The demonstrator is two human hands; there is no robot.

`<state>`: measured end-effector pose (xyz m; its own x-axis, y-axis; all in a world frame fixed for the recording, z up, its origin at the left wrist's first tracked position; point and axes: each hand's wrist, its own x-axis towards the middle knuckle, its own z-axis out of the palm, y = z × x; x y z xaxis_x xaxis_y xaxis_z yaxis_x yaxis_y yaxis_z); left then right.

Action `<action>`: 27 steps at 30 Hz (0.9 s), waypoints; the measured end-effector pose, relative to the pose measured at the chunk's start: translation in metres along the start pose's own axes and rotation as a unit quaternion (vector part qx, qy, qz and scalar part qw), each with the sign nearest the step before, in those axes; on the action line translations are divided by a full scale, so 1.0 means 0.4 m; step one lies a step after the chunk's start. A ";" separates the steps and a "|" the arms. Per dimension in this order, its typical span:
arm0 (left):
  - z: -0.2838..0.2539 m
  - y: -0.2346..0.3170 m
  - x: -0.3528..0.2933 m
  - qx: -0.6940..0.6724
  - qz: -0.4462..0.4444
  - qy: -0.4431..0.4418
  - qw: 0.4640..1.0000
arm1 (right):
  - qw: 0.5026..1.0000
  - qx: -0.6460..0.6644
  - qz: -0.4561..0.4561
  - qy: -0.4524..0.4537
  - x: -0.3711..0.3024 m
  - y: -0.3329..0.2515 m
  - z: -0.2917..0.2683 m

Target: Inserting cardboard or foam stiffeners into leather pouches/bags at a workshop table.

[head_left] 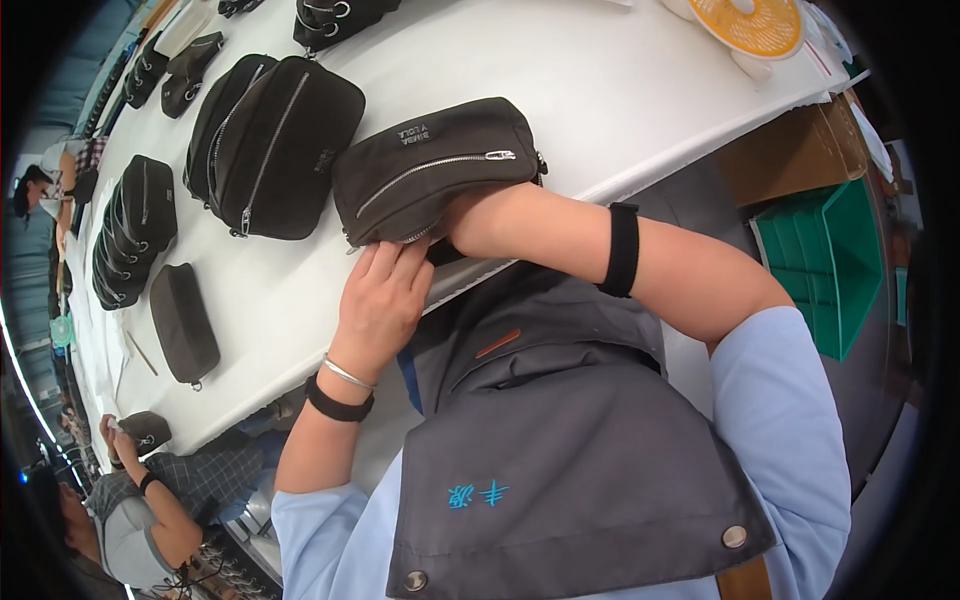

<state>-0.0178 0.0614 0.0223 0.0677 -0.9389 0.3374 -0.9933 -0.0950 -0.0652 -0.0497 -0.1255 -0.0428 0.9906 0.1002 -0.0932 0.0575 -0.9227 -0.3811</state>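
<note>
A black zip pouch point(440, 145) with a silver front zipper lies on the white table right in front of me. My left hand point(385, 290) pinches its near edge, by the open zipped mouth. My right hand point(475, 222) reaches into that mouth up to about the wrist. The pouch hides its fingers, so I cannot see what they touch inside.
Left of the pouch stand black zip bags point(290, 145), with a row of more bags point(135, 230) and a single dark pouch point(185, 325) beyond. A yellow fan point(745, 25) sits far right. Below the table edge are a green crate point(825, 270) and cardboard box point(810, 150). Co-workers point(140, 520) work at left.
</note>
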 end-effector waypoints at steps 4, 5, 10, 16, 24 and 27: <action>-0.001 -0.016 -0.011 -0.033 0.003 -0.061 0.998 | 0.999 -0.023 -0.008 -0.029 -0.033 -0.048 -0.095; 0.000 -0.015 -0.011 -0.040 -0.036 -0.123 0.991 | 0.997 -0.039 0.002 -0.072 -0.040 -0.058 -0.117; 0.038 0.011 0.026 -0.075 -0.124 -0.096 0.985 | 0.994 0.023 -0.104 0.013 -0.045 -0.019 -0.092; 0.083 0.007 0.075 0.046 -0.146 -0.105 0.983 | 0.993 0.074 -0.067 -0.059 -0.108 -0.024 -0.165; 0.003 -0.089 0.184 -0.045 -0.043 -0.088 0.994 | 0.951 -0.020 -0.043 0.307 -0.190 0.013 -0.264; -0.025 -0.093 0.230 -0.045 -0.051 -0.192 0.979 | 0.928 0.055 -0.058 0.363 -0.168 0.049 -0.253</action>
<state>0.0246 -0.0183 0.0653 0.1798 -0.9828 -0.0410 -0.9827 -0.1814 0.0384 -0.1025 -0.1878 0.0492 0.8032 -0.1171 0.5841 0.1967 -0.8733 -0.4456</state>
